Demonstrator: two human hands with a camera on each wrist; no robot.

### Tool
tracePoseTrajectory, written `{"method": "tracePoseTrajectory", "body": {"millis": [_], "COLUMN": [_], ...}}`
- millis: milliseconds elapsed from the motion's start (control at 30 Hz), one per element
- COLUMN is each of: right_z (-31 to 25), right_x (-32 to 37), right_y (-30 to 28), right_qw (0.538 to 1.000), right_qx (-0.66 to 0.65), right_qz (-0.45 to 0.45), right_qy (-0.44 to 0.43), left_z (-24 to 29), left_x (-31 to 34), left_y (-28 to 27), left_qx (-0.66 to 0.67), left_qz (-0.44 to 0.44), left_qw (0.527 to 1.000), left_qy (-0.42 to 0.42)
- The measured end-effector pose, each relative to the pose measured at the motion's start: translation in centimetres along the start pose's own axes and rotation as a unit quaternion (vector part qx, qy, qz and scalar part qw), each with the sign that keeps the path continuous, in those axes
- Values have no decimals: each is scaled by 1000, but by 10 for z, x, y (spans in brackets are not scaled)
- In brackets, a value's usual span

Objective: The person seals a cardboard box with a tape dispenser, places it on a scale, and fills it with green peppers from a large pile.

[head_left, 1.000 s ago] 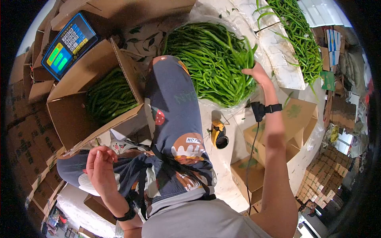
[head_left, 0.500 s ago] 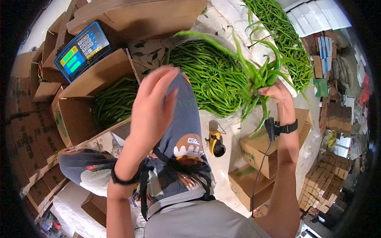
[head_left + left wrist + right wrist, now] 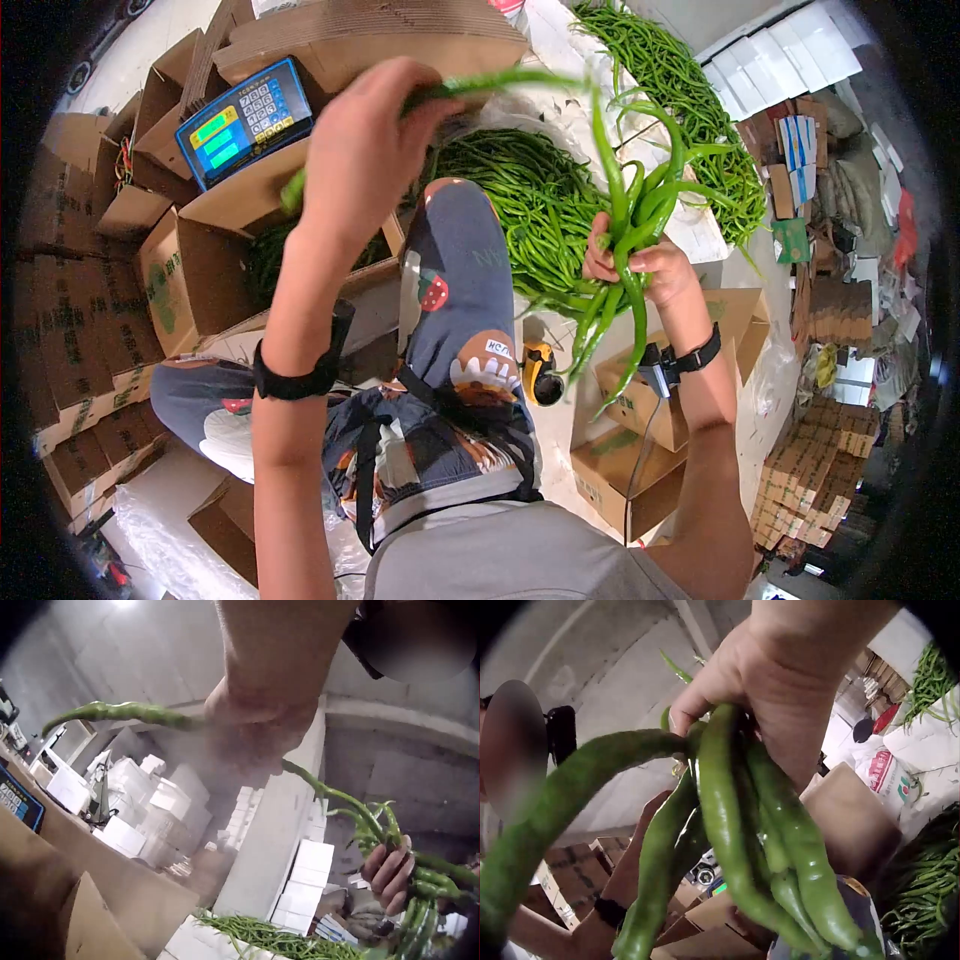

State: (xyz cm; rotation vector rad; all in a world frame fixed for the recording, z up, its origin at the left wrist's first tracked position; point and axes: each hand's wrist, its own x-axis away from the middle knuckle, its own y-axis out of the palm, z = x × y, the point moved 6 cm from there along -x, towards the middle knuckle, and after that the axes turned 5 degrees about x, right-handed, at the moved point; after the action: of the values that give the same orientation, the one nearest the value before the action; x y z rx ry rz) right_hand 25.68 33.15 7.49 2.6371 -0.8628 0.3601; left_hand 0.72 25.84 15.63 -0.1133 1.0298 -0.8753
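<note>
My left hand (image 3: 365, 150) is raised above the open carton and grips a long green chili pepper (image 3: 127, 712), which sticks out on both sides of the fist in the left wrist view. My right hand (image 3: 655, 270) holds a bunch of long green chili peppers (image 3: 727, 817) around its middle, some tips pointing up and others hanging down. Below and to the left of that bunch lies a big heap of green chili peppers (image 3: 530, 190) in a clear plastic bag. More dark green peppers (image 3: 265, 255) lie in the carton (image 3: 200, 275), partly hidden by the left arm.
A blue digital scale display (image 3: 245, 120) stands behind the carton. White foam boxes (image 3: 705, 225) with another pile of peppers (image 3: 690, 110) are at the far right. A yellow-and-black tape roll (image 3: 542, 375) and cardboard boxes (image 3: 630, 470) sit on the floor near the right arm.
My right hand has lifted a bunch of peppers from the heap and brought it inward. The left hand has risen from my lap, reached up and now holds one pepper.
</note>
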Motion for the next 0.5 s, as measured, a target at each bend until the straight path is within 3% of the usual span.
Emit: {"method": "tracePoseTrajectory", "body": {"millis": [67, 133, 167, 200, 267, 333, 400, 467, 500], "right_z": [-2, -6, -12, -13, -13, -10, -6, 7, 9], "right_x": [0, 3, 5, 5, 5, 5, 12, 10, 9], "right_y": [3, 3, 5, 8, 17, 31, 29, 24, 29], "right_qw": [999, 980, 983, 984, 973, 961, 985, 984, 982], "right_qx": [-35, -179, -168, -165, -212, -251, -147, -167, -188], "right_qz": [-23, -73, -41, -40, -67, -98, 87, 52, 0], "right_qy": [-5, -44, -54, -57, -63, -56, -22, -25, -30], "left_z": [2, -10, -10, 0, 22, 51, 65, 70, 71], "left_x": [-3, 6, 14, 19, 37, 46, 45, 52, 54], "left_y": [-13, -20, -14, -11, 24, 43, 64, 72, 75], "left_qx": [39, 257, 350, 352, 428, 490, 534, 548, 591], "left_qz": [38, 95, 72, 72, -79, -149, -157, -169, -181], "left_qw": [998, 938, 882, 883, 811, 784, 805, 784, 736], "left_qy": [-22, -211, -307, -303, -391, -350, -205, -240, -276]}}
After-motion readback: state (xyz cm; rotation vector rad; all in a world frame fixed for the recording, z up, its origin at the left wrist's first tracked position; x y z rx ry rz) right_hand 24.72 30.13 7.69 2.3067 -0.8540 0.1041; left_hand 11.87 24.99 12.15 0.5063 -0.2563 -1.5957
